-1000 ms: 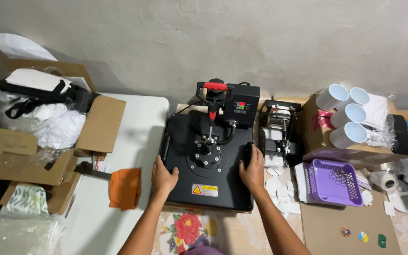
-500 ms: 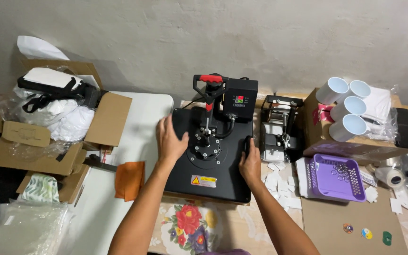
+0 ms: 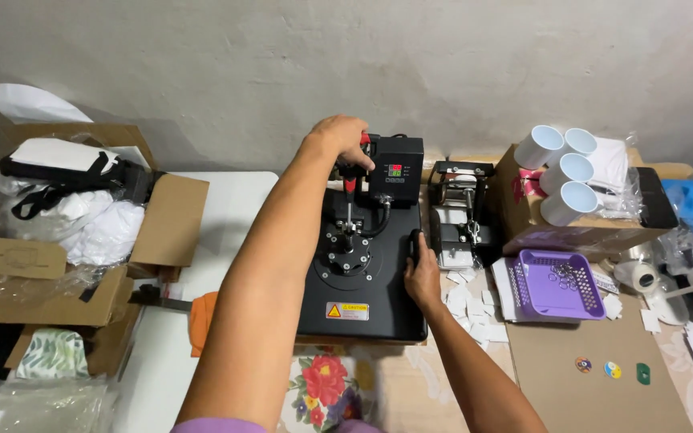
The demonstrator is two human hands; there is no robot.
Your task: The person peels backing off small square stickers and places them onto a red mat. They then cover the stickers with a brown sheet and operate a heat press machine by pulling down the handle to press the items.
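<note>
Heat press point(image 3: 362, 273), black and flat-topped, is set on the table against the grey wall, and every other place is given from it. At its rear, the red-and-black handle point(image 3: 352, 172) is gripped by the left hand point(image 3: 340, 138), whose fingers are curled shut around the handle's top. Just right of that handle, the press's black control box point(image 3: 395, 171) is seen with a small lit display. On the press's right edge the right hand point(image 3: 422, 271) is laid, its fingers bent loosely over the rim; nothing separate is held in it. Directly right of the press a smaller black mug-press attachment point(image 3: 459, 212) is placed, and further right white mugs point(image 3: 563, 172) are stacked on a cardboard box. A purple basket point(image 3: 559, 282) is found right of the press's front. Left of the press, an orange cloth point(image 3: 200, 321) and open cartons point(image 3: 82, 240) of white goods are seen.
</note>
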